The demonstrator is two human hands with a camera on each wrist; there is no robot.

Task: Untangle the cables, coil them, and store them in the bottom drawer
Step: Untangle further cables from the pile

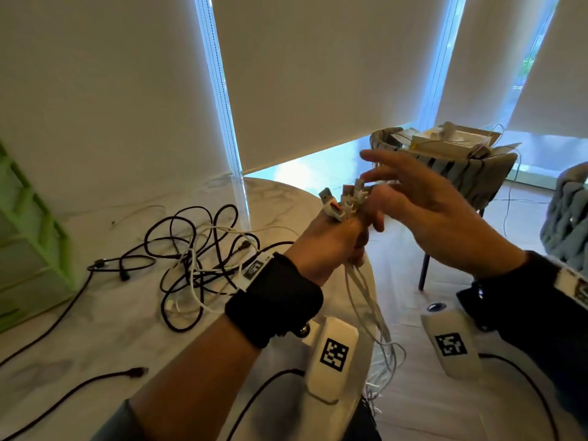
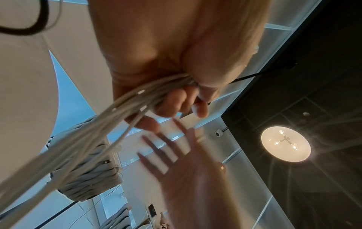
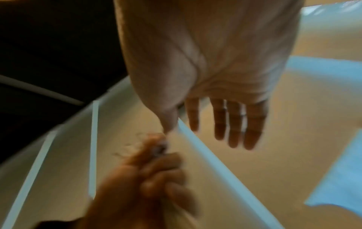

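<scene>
My left hand [image 1: 334, 240] grips a bundle of white cables [image 1: 362, 294] above the table's right edge. Their plugs [image 1: 345, 200] stick up out of the fist and the cords hang down past the rim. In the left wrist view the white cables [image 2: 109, 117] run out under the curled left fingers [image 2: 176, 102]. My right hand [image 1: 423, 198] is spread, fingers straight, just right of the plugs, holding nothing; the right wrist view shows its straight fingers [image 3: 233, 124], blurred. A tangle of black and white cables [image 1: 197, 256] lies on the marble table [image 1: 95, 329].
A green drawer unit [image 1: 28, 237] stands at the table's left edge. A loose black cable end [image 1: 136, 372] lies near the front. Beyond the table stands a grey woven chair [image 1: 455, 167] carrying boxes, and another chair [image 1: 566, 218] sits at the right.
</scene>
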